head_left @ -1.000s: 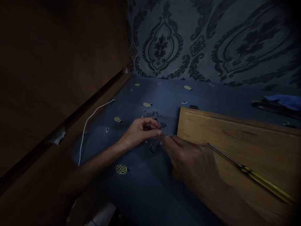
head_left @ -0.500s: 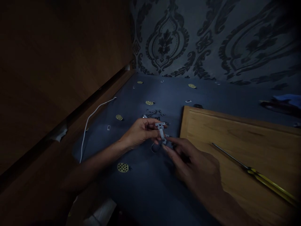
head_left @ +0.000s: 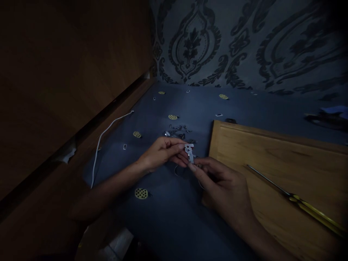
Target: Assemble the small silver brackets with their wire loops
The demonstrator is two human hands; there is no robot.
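A small silver metal cabinet hinge [head_left: 189, 152] is held up between both hands, its wide end with holes facing up. My left hand [head_left: 165, 154] pinches the wide end between thumb and fingers. Down at the lower end, the thumb and fingers of my right hand [head_left: 220, 181] are closed on the same hinge. Just behind the hands lies a loose pile of small metal screws and fittings [head_left: 178, 132] on the dark blue cloth [head_left: 168, 221], partly hidden by my left fingers.
On the right lies a wooden panel [head_left: 272, 145] with a yellow-handled screwdriver [head_left: 295, 198] on it. A white cable [head_left: 102, 136] runs along the left edge near a brown wooden surface [head_left: 81, 72]. Patterned wallpaper [head_left: 195, 43] rises behind. A dark object [head_left: 326, 119] sits far right.
The hinge has turned and moved slightly right, showing its flat face differently. My left thumb has shifted up to its wide end, and my right fingers have closed nearer its lower end.
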